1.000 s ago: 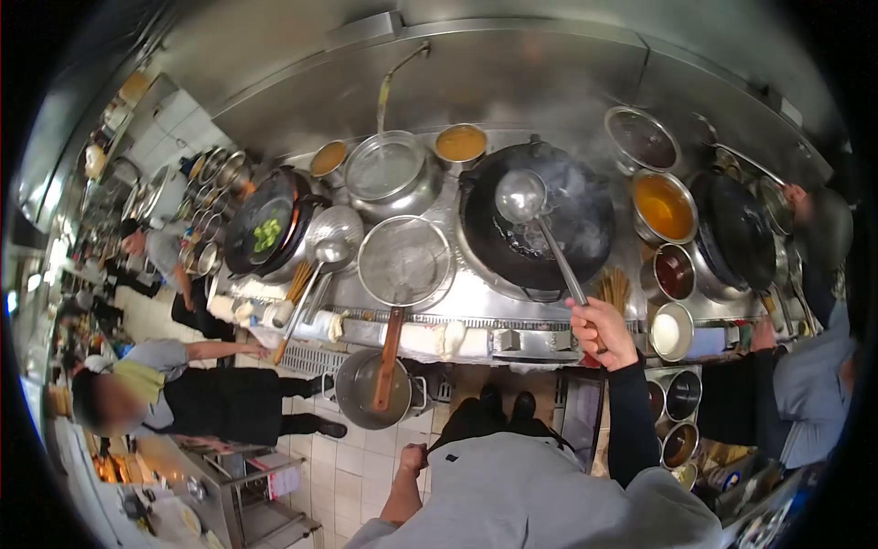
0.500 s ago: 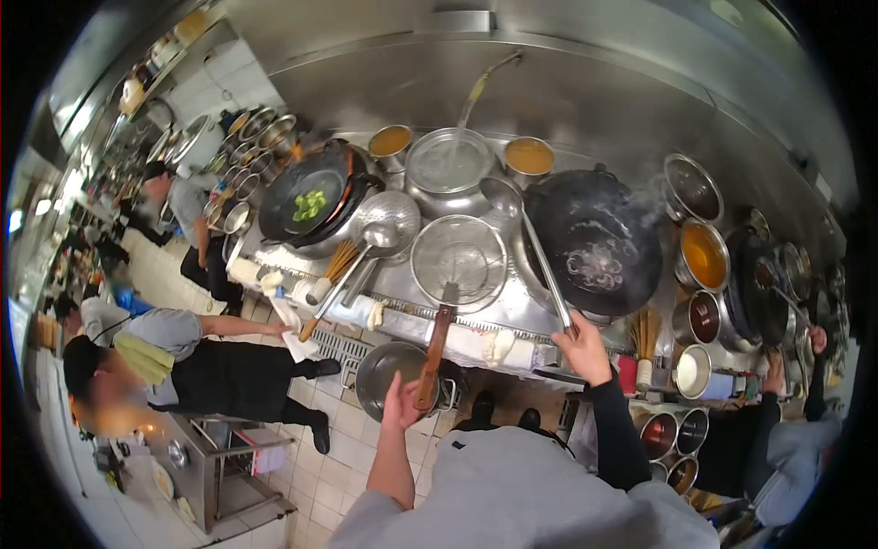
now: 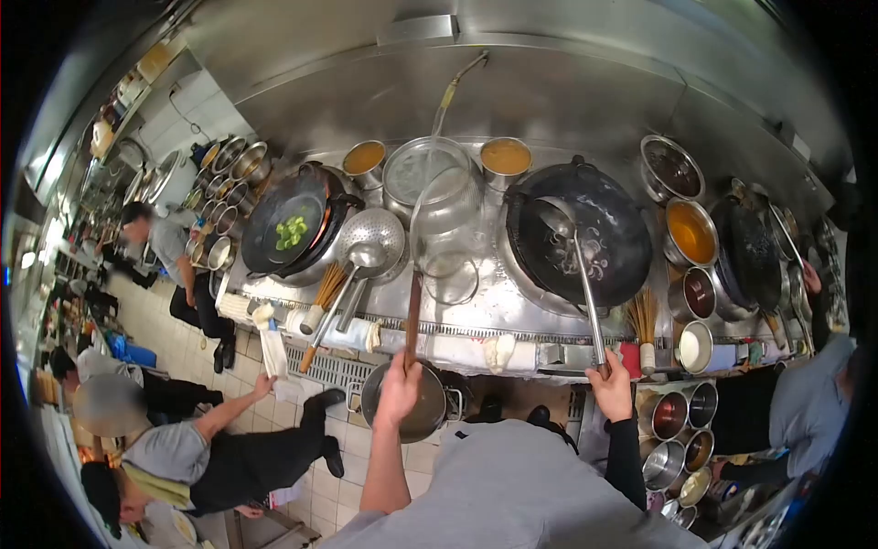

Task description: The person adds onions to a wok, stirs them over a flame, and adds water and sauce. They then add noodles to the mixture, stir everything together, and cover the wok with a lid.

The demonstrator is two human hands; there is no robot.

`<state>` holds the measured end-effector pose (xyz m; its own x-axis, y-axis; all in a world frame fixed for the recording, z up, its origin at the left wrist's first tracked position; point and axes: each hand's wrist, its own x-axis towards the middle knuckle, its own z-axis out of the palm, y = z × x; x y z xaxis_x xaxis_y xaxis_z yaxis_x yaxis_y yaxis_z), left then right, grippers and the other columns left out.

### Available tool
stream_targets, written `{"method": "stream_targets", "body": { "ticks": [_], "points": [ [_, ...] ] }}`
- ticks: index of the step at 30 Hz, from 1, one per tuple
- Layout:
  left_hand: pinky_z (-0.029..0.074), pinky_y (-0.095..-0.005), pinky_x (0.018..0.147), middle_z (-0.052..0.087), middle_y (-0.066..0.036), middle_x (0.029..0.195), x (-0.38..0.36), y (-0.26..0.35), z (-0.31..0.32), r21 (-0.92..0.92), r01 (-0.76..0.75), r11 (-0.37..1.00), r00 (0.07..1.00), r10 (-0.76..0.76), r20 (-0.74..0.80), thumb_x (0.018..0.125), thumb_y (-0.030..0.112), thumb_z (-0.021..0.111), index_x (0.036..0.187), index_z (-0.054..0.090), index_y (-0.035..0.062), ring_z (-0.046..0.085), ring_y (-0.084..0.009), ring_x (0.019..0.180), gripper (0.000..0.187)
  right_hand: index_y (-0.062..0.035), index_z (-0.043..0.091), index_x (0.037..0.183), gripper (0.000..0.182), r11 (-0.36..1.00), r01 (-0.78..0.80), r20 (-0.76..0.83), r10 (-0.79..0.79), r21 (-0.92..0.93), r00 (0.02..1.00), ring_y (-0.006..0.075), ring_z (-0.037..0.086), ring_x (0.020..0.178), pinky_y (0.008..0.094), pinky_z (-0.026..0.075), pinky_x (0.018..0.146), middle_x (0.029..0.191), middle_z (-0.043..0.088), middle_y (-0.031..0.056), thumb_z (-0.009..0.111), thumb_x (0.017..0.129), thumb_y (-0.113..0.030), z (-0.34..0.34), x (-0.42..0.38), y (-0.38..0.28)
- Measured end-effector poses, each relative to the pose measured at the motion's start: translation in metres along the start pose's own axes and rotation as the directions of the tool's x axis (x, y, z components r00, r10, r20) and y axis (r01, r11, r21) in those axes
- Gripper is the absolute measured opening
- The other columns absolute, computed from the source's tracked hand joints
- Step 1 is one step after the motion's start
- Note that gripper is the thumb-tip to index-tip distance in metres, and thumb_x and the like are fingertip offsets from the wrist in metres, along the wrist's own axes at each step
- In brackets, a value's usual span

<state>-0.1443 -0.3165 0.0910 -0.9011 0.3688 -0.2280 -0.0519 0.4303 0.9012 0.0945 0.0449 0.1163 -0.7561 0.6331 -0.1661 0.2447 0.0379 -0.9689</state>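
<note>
Since a moment ago, the left hand [image 3: 399, 389] has closed around the wooden handle of the wire strainer [image 3: 445, 245] and is lifting it, its mesh basket blurring above the steel worktop [image 3: 512, 302] just in front of the water pot [image 3: 430, 174]; half a second back that hand was only reaching, fingers spread. Largest in view, the black wok [image 3: 590, 233] is steaming, and the ladle [image 3: 558, 217] is dipping its bowl inside it. The right hand [image 3: 611, 386] is wrapping tightly around the ladle's long handle near its end. No readable writing or labels are showing anywhere.
</note>
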Motion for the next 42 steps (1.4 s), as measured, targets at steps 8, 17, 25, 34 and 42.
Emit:
{"method": "stream_targets", "body": {
  "ticks": [8, 17, 25, 34, 42],
  "points": [
    [0.048, -0.0541, 0.091, 0.064, -0.035, 0.111, 0.139, 0.140, -0.019, 0.400, -0.365, 0.841, 0.903, 0.425, -0.068, 0.096, 0.003, 0.055, 0.137, 0.048, -0.0027, 0.059, -0.0547, 0.108, 0.042, 0.0071, 0.056, 0.131, 0.042, 0.999, -0.041, -0.105, 0.043, 0.022, 0.993, 0.0098, 0.056, 0.087, 0.0255, 0.046, 0.078, 0.101, 0.065, 0.0048, 0.066, 0.090, 0.003, -0.014, -0.017, 0.014],
    [0.052, -0.0421, 0.074, 0.065, -0.021, 0.105, 0.148, 0.069, 0.019, 0.202, -0.317, 0.926, 0.878, 0.368, -0.307, 0.100, 0.005, 0.055, 0.138, 0.046, -0.0046, 0.065, -0.0323, 0.083, 0.040, 0.0061, 0.057, 0.130, 0.042, 0.992, -0.085, -0.218, 0.062, -0.096, 0.974, 0.0076, 0.052, 0.085, 0.0237, 0.046, 0.076, 0.096, 0.061, 0.0017, 0.066, 0.089, 0.004, -0.021, -0.052, 0.021],
    [0.040, -0.0232, 0.049, 0.059, -0.009, 0.086, 0.015, -0.045, 0.041, -0.710, 0.363, 0.603, 0.931, -0.212, 0.297, 0.104, 0.003, 0.052, 0.115, 0.051, 0.0043, 0.048, -0.0110, 0.063, 0.011, -0.0029, 0.057, 0.120, 0.027, 0.854, -0.255, -0.082, 0.325, 0.453, 0.942, 0.0070, 0.043, 0.044, 0.0266, 0.033, 0.037, 0.066, 0.048, -0.0019, 0.066, 0.096, -0.007, -0.018, -0.035, 0.003],
    [0.053, -0.0278, 0.058, 0.069, -0.011, 0.090, 0.008, -0.120, 0.058, -0.561, 0.474, 0.679, 0.877, -0.308, 0.369, 0.106, 0.018, 0.056, 0.118, 0.056, 0.0051, 0.064, -0.0166, 0.071, 0.018, -0.0044, 0.056, 0.117, 0.022, 0.815, -0.125, -0.221, 0.297, 0.566, 0.929, 0.0076, 0.044, 0.046, 0.0257, 0.034, 0.038, 0.071, 0.050, -0.0009, 0.066, 0.098, -0.010, -0.010, -0.066, 0.033],
    [0.048, -0.0289, 0.064, 0.060, -0.006, 0.089, 0.037, -0.080, 0.059, -0.063, -0.134, 0.989, 0.988, 0.129, -0.084, 0.101, 0.008, 0.055, 0.114, 0.052, -0.0003, 0.056, -0.0143, 0.072, 0.015, -0.0032, 0.054, 0.109, 0.014, 0.832, -0.237, -0.303, 0.425, 0.501, 0.853, 0.0082, 0.041, 0.040, 0.0263, 0.032, 0.038, 0.061, 0.046, -0.0015, 0.060, 0.098, -0.007, -0.067, -0.211, 0.048]
  ]
}}
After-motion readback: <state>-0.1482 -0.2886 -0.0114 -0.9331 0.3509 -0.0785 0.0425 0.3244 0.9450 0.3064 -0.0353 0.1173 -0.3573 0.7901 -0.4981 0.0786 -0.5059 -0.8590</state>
